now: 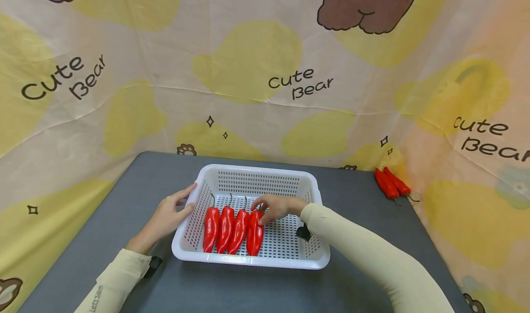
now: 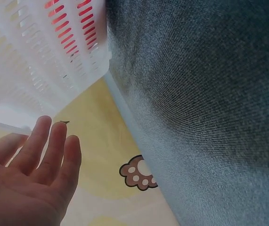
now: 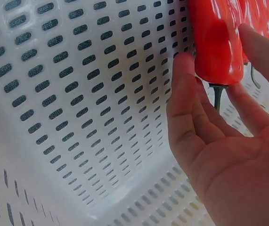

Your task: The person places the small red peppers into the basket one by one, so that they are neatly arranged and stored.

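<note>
A white perforated plastic basket [image 1: 265,263] stands on the grey table. Inside it, several glossy red chili peppers [image 1: 225,228] lie side by side in a row, their green stems toward the far side. My right hand [image 1: 275,208] reaches into the basket and holds the rightmost chili pepper [image 1: 255,237] near its stem end. In the right wrist view, the thumb and fingers sit on either side of this chili pepper [image 3: 219,52], above its stem. With its fingers extended, my left hand [image 1: 167,214] touches the basket's left rim; the left wrist view shows its fingertips [image 2: 44,123] close by the rim.
Two more red chili peppers [image 1: 391,184] lie at the table's far right edge. A patterned cloth [image 1: 248,73] hangs behind and beside the grey table [image 1: 248,290]. The basket's raised walls surround the right hand.
</note>
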A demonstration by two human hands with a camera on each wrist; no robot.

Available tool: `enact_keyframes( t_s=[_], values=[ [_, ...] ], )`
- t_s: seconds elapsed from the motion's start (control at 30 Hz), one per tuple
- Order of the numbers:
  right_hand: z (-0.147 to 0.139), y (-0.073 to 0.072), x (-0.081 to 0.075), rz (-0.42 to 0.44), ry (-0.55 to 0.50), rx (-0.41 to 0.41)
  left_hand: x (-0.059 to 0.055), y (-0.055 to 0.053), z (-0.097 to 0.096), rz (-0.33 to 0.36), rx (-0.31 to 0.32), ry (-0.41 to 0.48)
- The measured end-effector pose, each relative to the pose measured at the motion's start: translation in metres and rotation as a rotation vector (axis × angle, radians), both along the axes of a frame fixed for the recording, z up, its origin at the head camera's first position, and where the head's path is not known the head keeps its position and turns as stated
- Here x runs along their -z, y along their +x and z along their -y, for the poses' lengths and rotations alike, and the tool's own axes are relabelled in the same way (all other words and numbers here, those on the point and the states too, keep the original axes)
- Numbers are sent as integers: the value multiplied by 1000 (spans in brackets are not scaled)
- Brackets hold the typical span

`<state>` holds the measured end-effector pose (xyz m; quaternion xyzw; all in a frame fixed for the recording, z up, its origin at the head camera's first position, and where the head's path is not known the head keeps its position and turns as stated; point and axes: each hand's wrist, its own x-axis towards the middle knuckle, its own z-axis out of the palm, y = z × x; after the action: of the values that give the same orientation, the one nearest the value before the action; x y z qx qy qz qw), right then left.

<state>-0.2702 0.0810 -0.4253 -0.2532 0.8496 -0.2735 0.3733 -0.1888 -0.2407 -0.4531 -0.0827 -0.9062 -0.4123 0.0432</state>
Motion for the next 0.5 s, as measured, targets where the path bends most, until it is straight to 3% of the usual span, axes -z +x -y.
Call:
enact_keyframes(
  t_s=[0.2,0.5],
  values=[
    [-3,1,-9,-3,30,35,0,-1,0,-14,5,2],
    [-16,-5,-27,-12,-28,58,1,0,1,-4,8,13]
  ],
)
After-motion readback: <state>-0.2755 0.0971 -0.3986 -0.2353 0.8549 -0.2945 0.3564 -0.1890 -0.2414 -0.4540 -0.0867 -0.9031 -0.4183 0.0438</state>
